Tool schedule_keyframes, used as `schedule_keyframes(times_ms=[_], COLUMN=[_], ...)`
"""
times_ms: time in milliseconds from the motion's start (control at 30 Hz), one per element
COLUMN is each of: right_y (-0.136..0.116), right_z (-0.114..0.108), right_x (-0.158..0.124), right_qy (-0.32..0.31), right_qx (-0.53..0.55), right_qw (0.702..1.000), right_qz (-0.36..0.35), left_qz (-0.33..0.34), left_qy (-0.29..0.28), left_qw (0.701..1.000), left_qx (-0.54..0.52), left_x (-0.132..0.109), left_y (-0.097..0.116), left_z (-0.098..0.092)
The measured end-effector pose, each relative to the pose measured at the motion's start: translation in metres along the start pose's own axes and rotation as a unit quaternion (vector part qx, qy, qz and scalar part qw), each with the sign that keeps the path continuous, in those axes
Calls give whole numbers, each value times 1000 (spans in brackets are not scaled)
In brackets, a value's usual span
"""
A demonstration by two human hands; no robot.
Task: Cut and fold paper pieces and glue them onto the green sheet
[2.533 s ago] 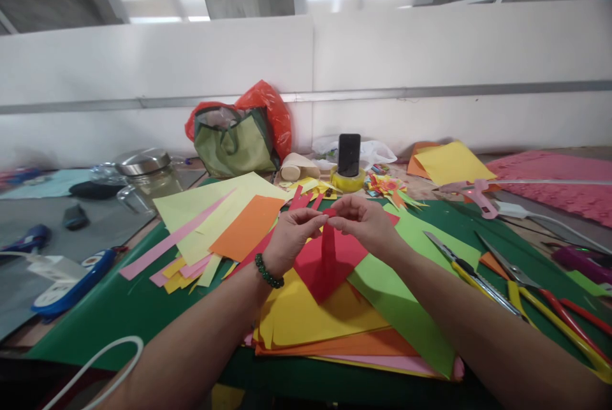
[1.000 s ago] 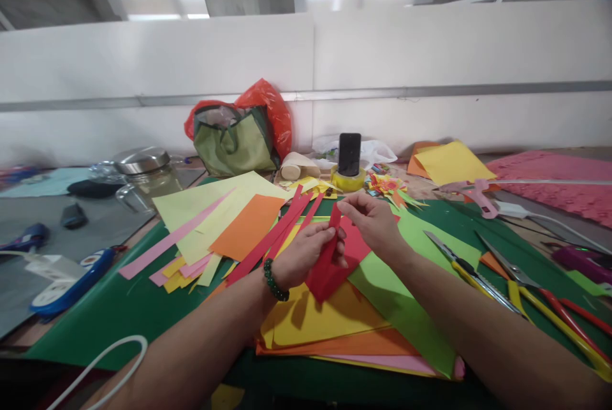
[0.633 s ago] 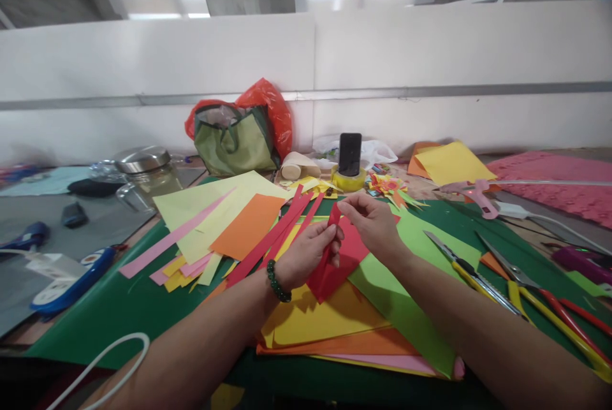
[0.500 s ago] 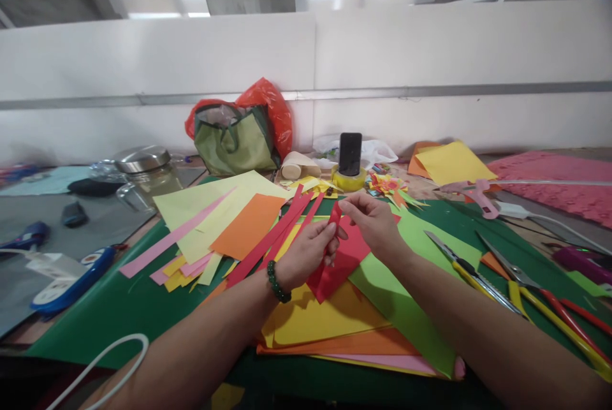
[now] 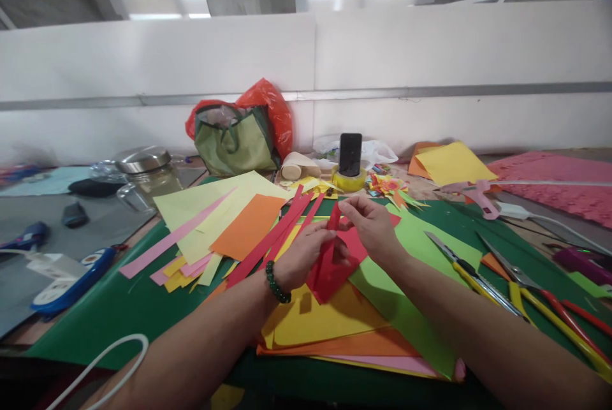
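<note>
A narrow red paper strip (image 5: 335,219) stands roughly upright between my two hands. At its top end, my right hand (image 5: 375,228) pinches it between thumb and fingertips. My left hand (image 5: 303,254), with a green bead bracelet at the wrist, is closed loosely round its lower part; the fingers partly hide the strip. Beneath the hands lies a red paper sheet (image 5: 322,285), on top of yellow paper (image 5: 329,321) and beside a light green sheet (image 5: 406,301). More red strips (image 5: 272,238) lie just left of my left hand.
Scissors (image 5: 521,279) and a yellow utility knife (image 5: 471,276) lie at right, near a pink glue gun (image 5: 478,193). A phone (image 5: 350,155) stands behind on a tape roll (image 5: 349,182). At left are a glass jar (image 5: 153,177) and a blue power strip (image 5: 71,285).
My left hand's fingers have loosened and shifted slightly along the red strip, so more of it shows. My right hand keeps its pinch at the top, almost in the same place.
</note>
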State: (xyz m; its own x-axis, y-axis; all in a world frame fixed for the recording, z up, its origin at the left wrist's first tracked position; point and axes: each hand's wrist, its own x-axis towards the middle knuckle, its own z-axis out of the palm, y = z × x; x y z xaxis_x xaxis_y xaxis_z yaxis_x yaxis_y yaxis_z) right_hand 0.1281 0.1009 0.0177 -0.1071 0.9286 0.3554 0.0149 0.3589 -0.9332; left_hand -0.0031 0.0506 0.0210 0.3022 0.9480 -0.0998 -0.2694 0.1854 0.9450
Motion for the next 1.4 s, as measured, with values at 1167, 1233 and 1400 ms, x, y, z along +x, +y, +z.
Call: schedule_keyframes(times_ms=[1167, 1233, 1400], right_y=[-3, -5, -4], right_z=[0, 0, 0], right_x=[-15, -16, -17], right_qy=[-54, -45, -72], right_qx=[-343, -341, -346], right_qw=[821, 823, 818], right_qz=[-453, -452, -454], left_qz=[27, 22, -7], left_qy=[55, 59, 68], left_qw=[993, 993, 989], left_qx=[-101, -102, -128], left_x=[5, 5, 5], left_y=[7, 7, 9], left_z=[-7, -6, -4])
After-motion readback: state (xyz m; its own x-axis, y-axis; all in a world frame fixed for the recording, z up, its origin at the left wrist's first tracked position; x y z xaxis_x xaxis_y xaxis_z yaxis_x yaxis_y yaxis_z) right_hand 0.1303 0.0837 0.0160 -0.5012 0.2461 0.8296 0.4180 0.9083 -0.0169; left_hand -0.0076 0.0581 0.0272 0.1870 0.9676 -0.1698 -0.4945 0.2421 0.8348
